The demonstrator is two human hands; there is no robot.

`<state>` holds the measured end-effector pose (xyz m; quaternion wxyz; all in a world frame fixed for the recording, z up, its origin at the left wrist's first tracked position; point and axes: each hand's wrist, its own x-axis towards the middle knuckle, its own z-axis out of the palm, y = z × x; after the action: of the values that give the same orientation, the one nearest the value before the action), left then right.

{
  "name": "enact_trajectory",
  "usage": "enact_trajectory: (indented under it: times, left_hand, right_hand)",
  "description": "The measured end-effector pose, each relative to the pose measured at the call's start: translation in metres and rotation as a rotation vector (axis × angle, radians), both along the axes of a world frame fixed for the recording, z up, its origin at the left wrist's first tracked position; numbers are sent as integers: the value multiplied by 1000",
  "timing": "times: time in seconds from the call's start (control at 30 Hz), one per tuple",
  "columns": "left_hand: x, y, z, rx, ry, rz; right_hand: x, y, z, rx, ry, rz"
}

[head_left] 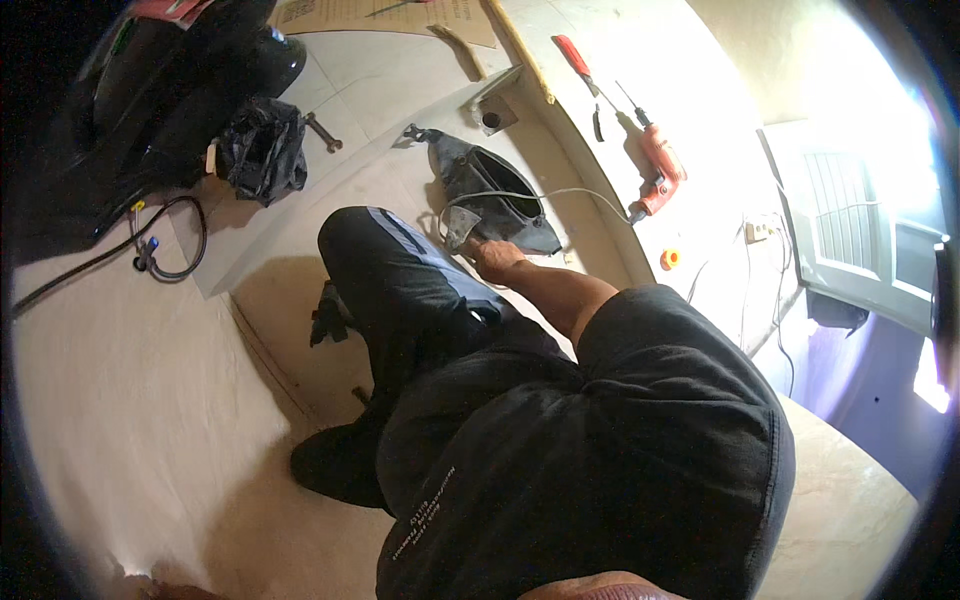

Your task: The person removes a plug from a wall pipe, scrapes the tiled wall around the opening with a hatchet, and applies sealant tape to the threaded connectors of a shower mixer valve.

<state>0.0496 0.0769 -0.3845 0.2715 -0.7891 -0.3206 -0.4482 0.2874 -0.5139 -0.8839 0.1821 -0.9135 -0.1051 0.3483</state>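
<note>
The bag lies on the floor of the recess, beside its right edge and near the drain in its upper corner; its mouth gapes. The right hand is at the bag's lower side, against a grey piece; the fingers are partly hidden, so whether the grip is closed on it cannot be determined. The left hand is out of view. The cord runs from the drill, at the ledge's left edge, across the bag. Caution: lifting the bag or snagging the cord could drag the drill off the ledge. Tipping the bag could spill any contents toward the drain.
</note>
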Motion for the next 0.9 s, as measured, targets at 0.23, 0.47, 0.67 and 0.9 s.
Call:
enact_trajectory:
  times: [0.23,0.47,0.67,0.9]
  left_hand:
    - [11,-15,-9,-41,38,77]
    - [2,-11,-6,-67,45,84]
    - [-9,7,-5,66,162,53]
    - [-4,-13,-5,51,170,20]
  right_hand:
    - [-13,-13,-24,7,-13,-41]
    - [-17,-24,-41,53,-115,-27]
    - [-11,-45,-40,-1,-237,-83]
    - [72,-99,13,71,-633,-700]
